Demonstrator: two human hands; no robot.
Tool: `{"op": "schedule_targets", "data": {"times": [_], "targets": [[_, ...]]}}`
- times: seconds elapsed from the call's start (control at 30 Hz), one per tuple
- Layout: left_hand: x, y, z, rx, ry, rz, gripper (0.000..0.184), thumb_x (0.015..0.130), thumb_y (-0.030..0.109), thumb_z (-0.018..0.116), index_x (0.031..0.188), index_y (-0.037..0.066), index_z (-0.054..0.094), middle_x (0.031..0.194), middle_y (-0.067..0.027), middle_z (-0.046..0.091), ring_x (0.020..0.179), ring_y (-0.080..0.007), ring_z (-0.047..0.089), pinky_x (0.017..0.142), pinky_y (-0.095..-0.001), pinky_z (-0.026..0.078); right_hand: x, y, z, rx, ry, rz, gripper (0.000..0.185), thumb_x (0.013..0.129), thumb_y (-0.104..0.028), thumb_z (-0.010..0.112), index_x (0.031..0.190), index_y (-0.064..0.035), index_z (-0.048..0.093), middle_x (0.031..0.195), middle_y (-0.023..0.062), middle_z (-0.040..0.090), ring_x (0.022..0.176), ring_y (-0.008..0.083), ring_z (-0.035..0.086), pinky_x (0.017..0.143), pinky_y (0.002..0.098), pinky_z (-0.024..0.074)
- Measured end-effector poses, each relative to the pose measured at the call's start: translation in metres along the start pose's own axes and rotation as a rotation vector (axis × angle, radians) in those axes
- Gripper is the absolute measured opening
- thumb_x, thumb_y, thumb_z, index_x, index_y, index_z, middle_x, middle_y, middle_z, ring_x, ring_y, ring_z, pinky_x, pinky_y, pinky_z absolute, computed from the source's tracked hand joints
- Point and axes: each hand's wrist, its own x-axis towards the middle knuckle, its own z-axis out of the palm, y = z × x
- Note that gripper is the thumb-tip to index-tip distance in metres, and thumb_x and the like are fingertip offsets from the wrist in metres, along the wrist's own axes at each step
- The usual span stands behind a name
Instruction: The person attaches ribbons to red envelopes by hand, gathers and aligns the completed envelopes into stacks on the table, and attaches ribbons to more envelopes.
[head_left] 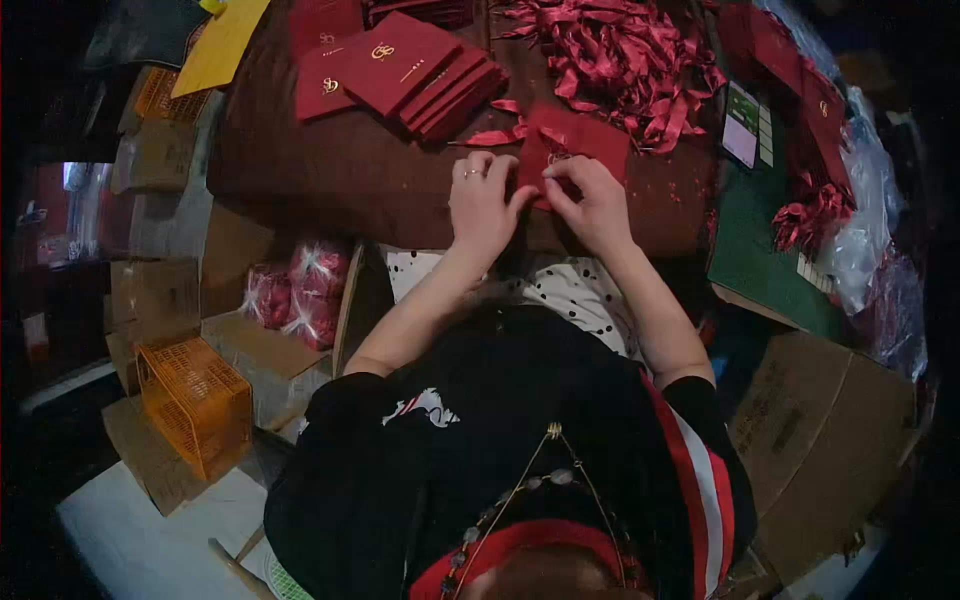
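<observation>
A dark red square pouch or folder (597, 138) lies at the near edge of the brown-covered table, a gold mark partly showing between my hands. My left hand (484, 205) is closed at its left edge, fingers bent and thumb lying against it; a ring is on one finger. Over its lower part, my right hand (592, 203) pinches thumb and forefinger together; what sits between the tips is too small to make out. Just beyond my left fingers lies a loose red ribbon (497, 136). Behind it is a large heap of red ribbons (635, 75).
A stack of red folders with gold logos (405, 65) stands at the back left. To the right are a phone (741, 125), more red folders (822, 110) and clear plastic wrap (862, 190). An orange crate (195, 400) and cardboard boxes (825, 440) surround my seat.
</observation>
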Motion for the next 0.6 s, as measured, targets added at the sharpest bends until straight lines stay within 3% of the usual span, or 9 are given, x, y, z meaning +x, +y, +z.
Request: {"op": "schedule_targets", "data": {"times": [0.1,0.2,0.3,0.4,0.5,0.53,0.57,0.6], "targets": [[-0.001,-0.005,0.007,-0.079,0.028,-0.046,0.035,0.078,0.024,0.080,0.105,0.007,0.063,0.101,-0.0116,0.057,0.097,-0.0344,0.055,0.083,-0.0436,0.046,0.002,0.003,0.010,-0.107,0.018,-0.051,0.016,0.084,-0.014,0.071,0.098,-0.0086,0.066,0.091,0.0093,0.064,0.085,0.0308,0.061,0.073,0.0417,0.0502],[0.003,-0.003,-0.002,-0.195,-0.124,-0.222,0.038,0.075,0.026,0.082,0.102,0.007,0.064,0.095,-0.0103,0.061,0.095,-0.0321,0.059,0.082,-0.0419,0.048,0.002,0.004,0.011,-0.136,-0.060,-0.024,0.017,0.083,-0.012,0.071,0.097,-0.0076,0.065,0.091,0.0104,0.062,0.084,0.0335,0.059,0.073,0.0443,0.0491],[0.009,-0.007,-0.011,-0.268,-0.242,-0.237,0.039,0.075,0.023,0.082,0.106,0.007,0.065,0.094,-0.0099,0.063,0.094,-0.0299,0.061,0.085,-0.0404,0.049,0.002,0.005,0.010,-0.136,-0.072,-0.050,0.017,0.083,-0.010,0.070,0.098,-0.0068,0.064,0.092,0.0111,0.062,0.085,0.0340,0.059,0.074,0.0449,0.0489],[0.007,-0.013,-0.007,-0.390,-0.200,-0.233,0.041,0.073,0.020,0.083,0.107,0.005,0.067,0.103,-0.0123,0.067,0.096,-0.0319,0.064,0.085,-0.0404,0.051,0.004,0.008,0.008,-0.130,-0.071,-0.130,0.017,0.082,-0.008,0.070,0.096,-0.0058,0.061,0.092,0.0124,0.062,0.085,0.0353,0.059,0.073,0.0436,0.0490],[0.011,-0.009,-0.006,-0.338,-0.227,-0.246,0.040,0.072,0.016,0.082,0.108,0.005,0.068,0.100,-0.0125,0.068,0.093,-0.0313,0.066,0.084,-0.0390,0.053,0.005,0.002,0.006,-0.195,-0.117,-0.160,0.018,0.080,-0.008,0.070,0.095,-0.0057,0.060,0.090,0.0135,0.061,0.086,0.0358,0.059,0.074,0.0445,0.0485],[0.009,-0.003,-0.008,-0.411,-0.203,-0.340,0.039,0.073,0.014,0.081,0.109,0.006,0.067,0.099,-0.0123,0.068,0.093,-0.0304,0.065,0.081,-0.0382,0.053,0.005,0.000,0.006,-0.179,-0.114,-0.158,0.018,0.080,-0.009,0.071,0.094,-0.0056,0.059,0.089,0.0135,0.060,0.085,0.0357,0.059,0.073,0.0450,0.0482],[0.006,0.000,-0.004,-0.389,-0.164,-0.345,0.038,0.074,0.012,0.078,0.109,0.006,0.066,0.099,-0.0125,0.066,0.092,-0.0305,0.065,0.079,-0.0388,0.053,0.009,-0.007,0.002,-0.246,-0.199,-0.079,0.018,0.080,-0.009,0.071,0.093,-0.0061,0.059,0.089,0.0135,0.060,0.084,0.0355,0.059,0.073,0.0457,0.0479],[0.004,-0.007,0.000,-0.401,-0.159,-0.229,0.036,0.075,0.010,0.076,0.109,0.005,0.064,0.099,-0.0133,0.064,0.093,-0.0312,0.063,0.082,-0.0410,0.051,0.004,-0.001,0.006,-0.156,-0.168,-0.047,0.018,0.081,-0.011,0.071,0.093,-0.0050,0.059,0.087,0.0137,0.060,0.084,0.0358,0.059,0.073,0.0464,0.0475]]}}
